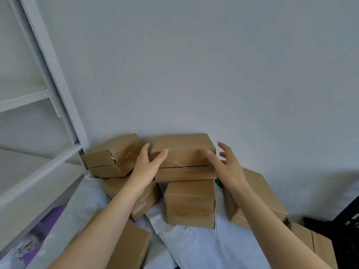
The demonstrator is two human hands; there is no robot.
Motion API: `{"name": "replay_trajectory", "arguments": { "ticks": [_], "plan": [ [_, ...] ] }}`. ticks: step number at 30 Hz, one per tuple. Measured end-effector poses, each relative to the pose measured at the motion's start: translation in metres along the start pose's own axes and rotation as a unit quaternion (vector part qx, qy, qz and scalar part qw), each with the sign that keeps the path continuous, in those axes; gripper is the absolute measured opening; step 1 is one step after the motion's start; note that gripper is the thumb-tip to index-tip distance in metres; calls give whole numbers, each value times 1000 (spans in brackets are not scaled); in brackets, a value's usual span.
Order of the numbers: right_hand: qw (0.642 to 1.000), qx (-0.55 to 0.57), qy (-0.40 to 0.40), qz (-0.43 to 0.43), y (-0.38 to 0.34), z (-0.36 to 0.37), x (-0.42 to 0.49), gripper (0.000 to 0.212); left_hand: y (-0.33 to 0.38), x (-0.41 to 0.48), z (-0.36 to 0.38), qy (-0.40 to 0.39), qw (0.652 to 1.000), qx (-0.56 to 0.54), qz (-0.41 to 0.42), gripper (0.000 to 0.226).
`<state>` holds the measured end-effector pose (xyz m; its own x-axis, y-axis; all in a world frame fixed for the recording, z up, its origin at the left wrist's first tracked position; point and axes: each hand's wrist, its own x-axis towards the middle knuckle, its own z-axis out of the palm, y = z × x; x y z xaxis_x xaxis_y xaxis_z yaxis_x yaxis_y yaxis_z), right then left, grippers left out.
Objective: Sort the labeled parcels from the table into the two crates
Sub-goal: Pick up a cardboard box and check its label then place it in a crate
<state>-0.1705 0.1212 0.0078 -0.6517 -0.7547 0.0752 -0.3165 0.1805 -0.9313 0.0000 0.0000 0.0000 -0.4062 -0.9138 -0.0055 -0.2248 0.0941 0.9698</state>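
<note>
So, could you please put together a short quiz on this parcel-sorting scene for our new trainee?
1. True or false: the left hand is curled round a parcel.
2. How are the left hand and the right hand placed? A: open, either side of the top parcel; B: clenched into fists; C: out of view.
3. Fill in: the black crate shows at the ___ edge of the view.
Key: 1 false; 2 A; 3 right.
</note>
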Motion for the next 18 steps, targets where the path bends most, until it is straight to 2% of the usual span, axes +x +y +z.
{"name": "replay_trajectory", "arguments": {
  "ticks": [7, 15, 18],
  "plan": [
    [998, 32, -41, 34, 2, 16, 3, 72, 2, 4, 0, -38, 999, -10, 12, 79],
    [998, 62, 4, 0, -4, 11, 0, 77, 8, -7, 2, -14, 997, -26, 78, 85],
    [991, 121, 36, 43, -10, 7, -1, 77, 14, -13, 1, -11, 991, -78, 113, 83]
  ]
}}
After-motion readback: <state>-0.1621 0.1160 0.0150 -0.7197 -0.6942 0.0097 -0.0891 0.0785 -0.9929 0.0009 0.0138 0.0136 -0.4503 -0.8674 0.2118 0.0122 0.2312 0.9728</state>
